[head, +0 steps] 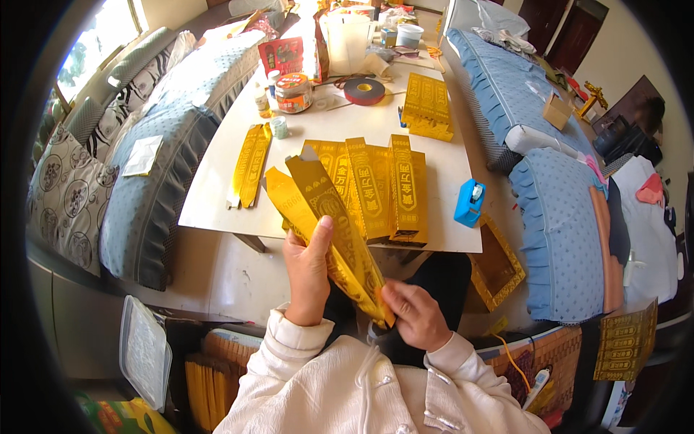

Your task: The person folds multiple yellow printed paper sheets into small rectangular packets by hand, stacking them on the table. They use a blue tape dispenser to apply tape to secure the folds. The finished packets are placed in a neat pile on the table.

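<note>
A long golden cardboard box (347, 244), its upper end open with flaps spread, is held at a slant above my lap. My left hand (310, 266) grips it around the middle, thumb on top. The fingers of my right hand (415, 312) pinch its lower end. Beyond it on the table (206, 211), several golden boxes with raised characters lie side by side and stacked, one of them on top (402, 187). To the left lie flat folded golden strips (251, 165). A blue tape dispenser (469, 203) stands near the right edge.
Farther back are a golden stack (428, 106), a roll of dark tape (364, 90), a lidded jar (293, 93) and a plastic pitcher (347, 40). Blue-covered sofas flank the table, left (157, 163) and right (564, 233). A golden-edged carton (496, 263) sits below the table's right corner.
</note>
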Action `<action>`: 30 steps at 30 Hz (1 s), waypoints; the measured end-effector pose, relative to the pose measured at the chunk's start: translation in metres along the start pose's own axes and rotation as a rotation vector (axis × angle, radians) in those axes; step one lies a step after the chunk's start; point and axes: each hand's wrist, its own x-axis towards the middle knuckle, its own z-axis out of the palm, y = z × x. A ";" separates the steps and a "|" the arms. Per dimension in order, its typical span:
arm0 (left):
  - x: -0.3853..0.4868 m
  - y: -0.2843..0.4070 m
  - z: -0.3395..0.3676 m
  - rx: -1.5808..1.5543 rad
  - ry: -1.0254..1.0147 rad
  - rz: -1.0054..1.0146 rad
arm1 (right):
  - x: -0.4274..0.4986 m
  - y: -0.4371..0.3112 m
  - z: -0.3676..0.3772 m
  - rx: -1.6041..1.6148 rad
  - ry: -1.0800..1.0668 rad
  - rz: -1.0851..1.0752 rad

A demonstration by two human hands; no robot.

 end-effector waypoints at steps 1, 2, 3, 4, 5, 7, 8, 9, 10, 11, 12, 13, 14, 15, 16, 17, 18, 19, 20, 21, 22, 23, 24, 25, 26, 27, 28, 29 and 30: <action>-0.001 -0.001 -0.005 0.047 -0.035 -0.039 | -0.005 0.002 -0.003 0.129 -0.002 0.121; -0.003 -0.003 -0.010 0.093 -0.072 -0.079 | -0.007 0.005 -0.006 0.256 -0.004 0.245; -0.006 -0.005 -0.013 0.141 -0.110 -0.122 | -0.005 0.006 -0.009 0.383 -0.004 0.371; -0.012 -0.006 -0.011 0.128 -0.206 -0.204 | -0.002 0.010 -0.009 0.526 -0.020 0.467; -0.019 -0.009 -0.010 0.155 -0.297 -0.252 | 0.004 0.012 -0.009 0.618 -0.050 0.466; -0.034 -0.017 -0.002 0.223 -0.369 -0.271 | 0.022 0.018 -0.008 0.795 -0.106 0.442; -0.039 -0.017 0.003 0.212 -0.380 -0.305 | 0.028 0.018 -0.006 0.807 -0.088 0.515; -0.038 -0.015 0.003 0.208 -0.376 -0.301 | 0.035 0.016 -0.002 0.824 -0.069 0.587; -0.037 -0.012 0.003 0.204 -0.372 -0.297 | 0.040 0.014 0.002 0.840 -0.050 0.657; -0.036 -0.009 0.002 0.199 -0.367 -0.293 | 0.042 0.011 0.004 0.842 -0.046 0.662; -0.034 -0.009 -0.001 0.164 -0.336 -0.280 | 0.043 0.008 0.007 0.843 -0.044 0.668; -0.033 -0.003 0.002 0.111 -0.299 -0.280 | 0.044 0.005 0.010 0.844 -0.042 0.673; -0.030 -0.003 0.001 0.129 -0.286 -0.279 | 0.043 0.001 0.014 0.885 -0.018 0.691; -0.029 -0.004 -0.001 0.146 -0.270 -0.281 | 0.044 0.000 0.016 0.876 -0.031 0.679; -0.029 -0.005 -0.001 0.168 -0.248 -0.250 | 0.045 0.001 0.017 0.866 -0.044 0.667; -0.030 -0.004 0.001 0.189 -0.227 -0.219 | 0.047 0.002 0.018 0.857 -0.056 0.655; -0.030 -0.004 0.002 0.210 -0.207 -0.191 | 0.048 0.005 0.019 0.869 -0.080 0.661; -0.027 0.000 0.004 0.159 -0.166 -0.168 | 0.049 0.003 0.017 0.889 -0.085 0.683; -0.021 0.006 0.007 0.108 -0.126 -0.145 | 0.051 0.000 0.015 0.910 -0.090 0.705; -0.013 0.012 0.008 0.058 -0.084 -0.115 | 0.054 -0.002 0.015 0.932 -0.097 0.719; -0.004 0.016 0.005 0.021 -0.072 -0.099 | 0.051 -0.002 0.015 0.854 -0.138 0.726; 0.002 0.021 0.001 -0.005 -0.080 -0.081 | 0.040 -0.004 0.017 0.776 -0.179 0.731; 0.007 0.027 -0.003 -0.024 -0.086 -0.055 | 0.031 -0.005 0.020 0.705 -0.219 0.726; 0.012 0.032 -0.007 -0.048 -0.094 -0.033 | 0.023 -0.007 0.023 0.755 -0.213 0.750; 0.014 0.035 -0.012 -0.026 -0.117 -0.018 | 0.013 -0.009 0.026 0.805 -0.206 0.774; 0.013 0.032 -0.014 0.003 -0.136 -0.053 | 0.002 -0.011 0.029 0.857 -0.195 0.807; 0.010 0.028 -0.016 0.033 -0.155 -0.089 | -0.005 -0.010 0.033 0.876 -0.205 0.824; 0.008 0.023 -0.019 0.062 -0.174 -0.126 | -0.007 -0.006 0.037 0.863 -0.244 0.805; 0.006 0.021 -0.020 0.092 -0.268 -0.155 | -0.010 -0.001 0.039 0.845 -0.278 0.789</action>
